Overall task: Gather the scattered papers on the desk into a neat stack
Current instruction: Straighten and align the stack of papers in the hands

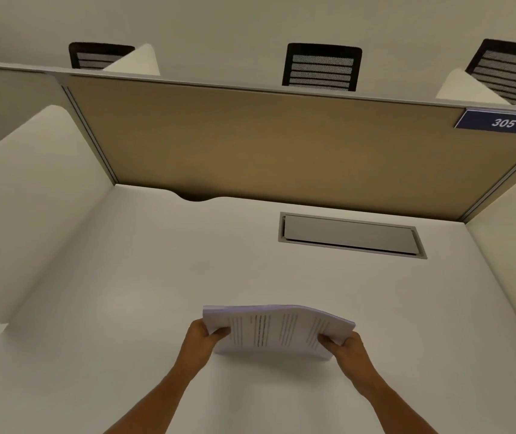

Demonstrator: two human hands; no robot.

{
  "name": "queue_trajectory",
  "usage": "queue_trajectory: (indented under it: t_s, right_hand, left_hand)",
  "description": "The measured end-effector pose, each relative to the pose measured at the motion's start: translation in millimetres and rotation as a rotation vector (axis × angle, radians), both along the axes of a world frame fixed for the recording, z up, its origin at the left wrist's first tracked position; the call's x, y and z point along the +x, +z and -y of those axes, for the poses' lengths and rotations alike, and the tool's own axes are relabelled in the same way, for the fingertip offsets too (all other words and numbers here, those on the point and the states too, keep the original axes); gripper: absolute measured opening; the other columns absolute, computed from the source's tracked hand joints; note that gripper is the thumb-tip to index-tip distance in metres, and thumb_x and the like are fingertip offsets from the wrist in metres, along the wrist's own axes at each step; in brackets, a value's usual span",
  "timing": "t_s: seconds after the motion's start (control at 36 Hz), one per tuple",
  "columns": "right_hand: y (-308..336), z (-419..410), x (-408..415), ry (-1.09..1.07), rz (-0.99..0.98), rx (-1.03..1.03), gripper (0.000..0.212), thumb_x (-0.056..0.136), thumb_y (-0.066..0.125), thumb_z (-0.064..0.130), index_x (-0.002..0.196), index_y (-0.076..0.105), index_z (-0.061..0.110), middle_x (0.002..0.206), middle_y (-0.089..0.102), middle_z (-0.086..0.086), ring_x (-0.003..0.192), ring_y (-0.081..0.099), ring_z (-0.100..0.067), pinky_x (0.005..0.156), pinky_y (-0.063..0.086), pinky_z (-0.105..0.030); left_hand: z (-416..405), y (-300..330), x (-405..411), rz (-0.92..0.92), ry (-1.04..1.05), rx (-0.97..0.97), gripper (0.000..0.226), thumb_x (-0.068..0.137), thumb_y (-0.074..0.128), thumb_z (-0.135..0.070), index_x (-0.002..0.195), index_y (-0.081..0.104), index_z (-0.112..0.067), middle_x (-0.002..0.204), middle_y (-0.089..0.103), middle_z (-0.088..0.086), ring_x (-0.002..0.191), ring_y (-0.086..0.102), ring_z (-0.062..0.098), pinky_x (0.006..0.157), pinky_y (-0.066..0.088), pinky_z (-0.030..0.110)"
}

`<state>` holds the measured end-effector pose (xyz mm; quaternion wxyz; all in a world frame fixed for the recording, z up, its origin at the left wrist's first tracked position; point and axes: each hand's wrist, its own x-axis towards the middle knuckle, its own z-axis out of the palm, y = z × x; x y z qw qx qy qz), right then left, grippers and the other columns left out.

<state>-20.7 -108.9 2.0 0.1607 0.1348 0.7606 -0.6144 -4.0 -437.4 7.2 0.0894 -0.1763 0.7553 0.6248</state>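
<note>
We hold the stack of papers [278,332] between both hands, low and near the front middle of the white desk [156,277], its sheets gathered and bowed upward in the centre. Our left hand [201,338] pinches the stack's left edge, thumb on top and fingers curled beneath; our right hand [349,347] pinches the right edge the same way. Around us, a tan partition panel [266,142] closes the back of the desk, with white side dividers [31,198] at left and right. A grey rectangular cable hatch [350,234] sits flush in the desk toward the back right, well apart from the stack, and a curved cut-out [195,197] notches the desk's rear edge. Beyond the partition show three black mesh chair backs [322,67]. A dark blue label [502,122] at the panel's upper right reads "305". The printed lines on the top sheet are too blurred to read.
</note>
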Motion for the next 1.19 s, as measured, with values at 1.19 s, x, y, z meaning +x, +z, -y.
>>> queue_trajectory:
  t_s: [1.19]
  right_hand:
    - [7.6, -15.9, -26.7, 0.308, 0.073, 0.267, 0.023, 0.097, 0.066, 0.02, 0.114, 0.073, 0.007, 0.109, 0.076, -0.01, 0.099, 0.074, -0.026, 0.09, 0.061, -0.042]
  left_hand:
    - [13.3, -4.6, -6.3, 0.129, -0.142, -0.092, 0.026, 0.085, 0.071, -0.004, 0.111, 0.069, -0.006, 0.106, 0.076, 0.007, 0.098, 0.073, 0.027, 0.088, 0.06, 0.047]
